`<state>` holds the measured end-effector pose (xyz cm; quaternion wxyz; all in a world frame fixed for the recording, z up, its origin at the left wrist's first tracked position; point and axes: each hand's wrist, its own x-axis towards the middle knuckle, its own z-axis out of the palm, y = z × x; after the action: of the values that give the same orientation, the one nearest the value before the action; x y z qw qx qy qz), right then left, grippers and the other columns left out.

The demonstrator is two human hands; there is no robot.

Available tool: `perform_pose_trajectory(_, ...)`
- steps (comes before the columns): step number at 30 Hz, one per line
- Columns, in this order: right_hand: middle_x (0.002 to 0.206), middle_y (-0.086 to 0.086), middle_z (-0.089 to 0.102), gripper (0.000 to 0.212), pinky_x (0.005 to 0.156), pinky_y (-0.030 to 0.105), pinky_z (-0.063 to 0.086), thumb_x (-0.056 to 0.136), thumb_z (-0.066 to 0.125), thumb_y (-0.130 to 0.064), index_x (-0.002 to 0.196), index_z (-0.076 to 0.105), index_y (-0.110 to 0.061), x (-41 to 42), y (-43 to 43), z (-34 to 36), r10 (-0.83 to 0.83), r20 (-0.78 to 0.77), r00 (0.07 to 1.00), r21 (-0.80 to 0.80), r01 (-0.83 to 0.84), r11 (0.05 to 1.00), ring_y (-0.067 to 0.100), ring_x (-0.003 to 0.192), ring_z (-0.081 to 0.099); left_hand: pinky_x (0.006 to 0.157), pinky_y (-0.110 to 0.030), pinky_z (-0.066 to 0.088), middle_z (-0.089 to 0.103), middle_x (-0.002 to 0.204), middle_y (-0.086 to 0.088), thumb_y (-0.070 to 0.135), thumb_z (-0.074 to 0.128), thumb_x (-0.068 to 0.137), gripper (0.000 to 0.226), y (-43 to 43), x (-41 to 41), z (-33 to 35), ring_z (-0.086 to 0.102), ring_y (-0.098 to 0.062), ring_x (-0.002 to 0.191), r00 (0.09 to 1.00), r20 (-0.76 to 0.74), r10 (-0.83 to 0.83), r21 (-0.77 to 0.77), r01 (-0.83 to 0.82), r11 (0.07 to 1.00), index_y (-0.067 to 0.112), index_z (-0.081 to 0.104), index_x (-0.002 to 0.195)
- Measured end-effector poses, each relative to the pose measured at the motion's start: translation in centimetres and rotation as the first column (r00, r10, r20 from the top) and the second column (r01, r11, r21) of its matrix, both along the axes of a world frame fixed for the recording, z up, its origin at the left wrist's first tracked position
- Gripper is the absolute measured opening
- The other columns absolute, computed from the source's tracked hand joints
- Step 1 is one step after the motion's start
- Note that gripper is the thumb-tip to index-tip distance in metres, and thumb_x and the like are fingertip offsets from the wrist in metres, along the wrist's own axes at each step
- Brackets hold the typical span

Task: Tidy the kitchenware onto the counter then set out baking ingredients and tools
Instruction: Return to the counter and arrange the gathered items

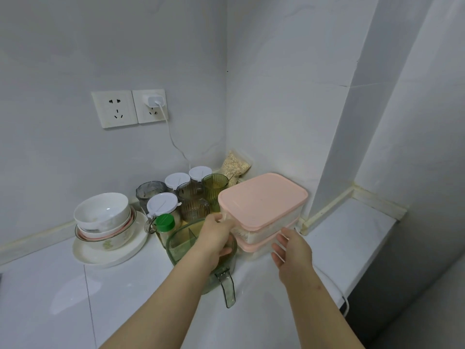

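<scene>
- Progress, as I judge it: the tidying part looks largely done. Kitchenware is already gathered on the white counter (125,298), packed into the corner just beyond your hands.
- Two clear storage boxes with pink lids sit stacked on the counter, the top box (261,197) resting squarely on the bottom box (254,248). These are what you are handling now.
- Setting out the baking ingredients and tools seems barely begun. No items are laid out apart from the cluster.
- Your left hand (217,235) reaches forward and grips the near left corner of the top box, thumb up by the lid's rim and fingers curled below.
- Your right hand (292,250) is relaxed and holds nothing, fingers spread and pointing at the near right side of the stack, about level with the bottom lid. Whether the fingertips touch the box, I cannot tell.
- Both forearms stretch out from the lower edge of the view, the boxes between your hands.
- Directly beneath your left hand stands a green see-through measuring jug (201,260), its handle pointing back toward you.
- Just left of your left hand are a green-capped bottle (164,222) and a white-lidded jar (162,202). Ribbed glasses (195,209) stand just beyond it.
- Farther left of the grip, a stack of bowls (105,217) sits on a white plate (110,258).
- Beyond the boxes, a bag of grain (235,165) leans in the wall corner.
</scene>
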<state>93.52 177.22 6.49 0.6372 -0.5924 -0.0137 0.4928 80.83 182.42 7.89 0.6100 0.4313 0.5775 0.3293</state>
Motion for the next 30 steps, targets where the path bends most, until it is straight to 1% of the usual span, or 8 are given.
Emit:
perform_pose_trajectory(4, 0.107, 0.006, 0.059, 0.014, 0.085, 0.031, 0.041, 0.094, 0.05, -0.015, 0.106, 0.054, -0.012, -1.6, -1.5, 0.9, 0.034, 0.005, 0.999, 0.007, -0.034, 0.999, 0.021, 0.097, 0.055, 0.08, -0.034, 0.052, 0.057, 0.085, -0.001, 0.019, 0.051, 0.094, 0.022, -1.4, -1.9, 0.9, 0.055, -0.015, 0.079, 0.999, 0.05, 0.004, 0.031, -0.006, 0.999, 0.016, 0.052, 0.116)
perform_pose_trajectory(8, 0.096, 0.004, 0.061, 0.013, 0.07, 0.026, 0.043, 0.093, 0.05, -0.016, 0.103, 0.056, -0.011, -3.6, -3.0, 1.7, 0.062, -0.002, 0.998, 0.046, -0.061, 0.997, 0.017, 0.082, 0.058, 0.079, -0.032, 0.051, 0.06, 0.086, 0.0, 0.017, 0.051, 0.093, 0.007, -3.4, -3.5, 1.5, 0.06, -0.015, 0.081, 0.984, 0.18, 0.0, -0.033, 0.006, 0.999, 0.017, 0.057, 0.096)
perform_pose_trajectory(11, 0.088, 0.002, 0.062, 0.013, 0.063, 0.023, 0.042, 0.093, 0.05, -0.017, 0.101, 0.058, -0.01, -5.3, -4.1, 1.9, 0.084, -0.014, 0.996, 0.064, -0.083, 0.994, 0.014, 0.075, 0.057, 0.075, -0.034, 0.051, 0.063, 0.088, -0.001, 0.018, 0.051, 0.094, 0.008, -4.5, -5.0, 1.4, 0.062, -0.015, 0.081, 0.964, 0.267, 0.022, -0.092, 0.003, 0.996, 0.016, 0.057, 0.099)
perform_pose_trajectory(15, 0.084, 0.001, 0.062, 0.011, 0.067, 0.024, 0.044, 0.092, 0.051, -0.017, 0.089, 0.059, -0.011, -9.0, -6.1, 1.2, 0.124, -0.04, 0.991, 0.047, -0.122, 0.991, 0.015, 0.075, 0.057, 0.073, -0.033, 0.051, 0.063, 0.09, -0.002, 0.017, 0.051, 0.095, 0.013, -6.4, -7.9, 0.6, 0.062, -0.016, 0.081, 0.962, 0.273, 0.025, -0.11, 0.006, 0.994, 0.014, 0.055, 0.107)
perform_pose_trajectory(19, 0.095, 0.005, 0.063, 0.015, 0.081, 0.031, 0.041, 0.094, 0.049, -0.017, 0.103, 0.057, -0.009, -11.9, -7.7, 0.4, 0.182, -0.042, 0.982, 0.038, -0.18, 0.983, 0.019, 0.084, 0.058, 0.071, -0.031, 0.052, 0.064, 0.088, -0.002, 0.019, 0.052, 0.094, 0.01, -8.6, -10.8, -0.2, 0.063, -0.015, 0.08, 0.964, 0.258, 0.068, -0.12, -0.038, 0.992, 0.015, 0.056, 0.102)
perform_pose_trajectory(24, 0.087, 0.002, 0.062, 0.012, 0.074, 0.029, 0.043, 0.094, 0.049, -0.018, 0.1, 0.057, -0.012, -15.1, -10.2, 0.2, 0.311, -0.02, 0.95, 0.065, -0.309, 0.949, 0.015, 0.078, 0.057, 0.072, -0.031, 0.05, 0.062, 0.087, -0.002, 0.018, 0.05, 0.094, 0.008, -12.6, -14.2, -0.2, 0.062, -0.016, 0.083, 0.962, 0.225, 0.157, -0.094, -0.139, 0.986, 0.016, 0.057, 0.09)
perform_pose_trajectory(28, 0.085, 0.002, 0.062, 0.014, 0.082, 0.031, 0.041, 0.094, 0.047, -0.018, 0.085, 0.057, -0.013, -16.9, -13.8, 0.1, 0.414, -0.009, 0.91, 0.047, -0.414, 0.909, 0.016, 0.078, 0.057, 0.074, -0.032, 0.052, 0.063, 0.091, -0.004, 0.018, 0.051, 0.094, 0.007, -17.3, -16.2, -0.8, 0.063, -0.018, 0.084, 0.938, 0.234, 0.255, -0.129, -0.23, 0.965, 0.015, 0.056, 0.096)
perform_pose_trajectory(30, 0.086, 0.003, 0.062, 0.014, 0.08, 0.031, 0.041, 0.094, 0.048, -0.017, 0.086, 0.058, -0.012, -18.0, -16.1, -0.1, 0.468, -0.007, 0.884, 0.041, -0.467, 0.883, 0.018, 0.08, 0.058, 0.077, -0.033, 0.052, 0.064, 0.091, -0.004, 0.018, 0.051, 0.094, 0.007, -20.5, -17.6, -1.0, 0.063, -0.019, 0.084, 0.916, 0.234, 0.326, -0.137, -0.301, 0.944, 0.014, 0.057, 0.097)
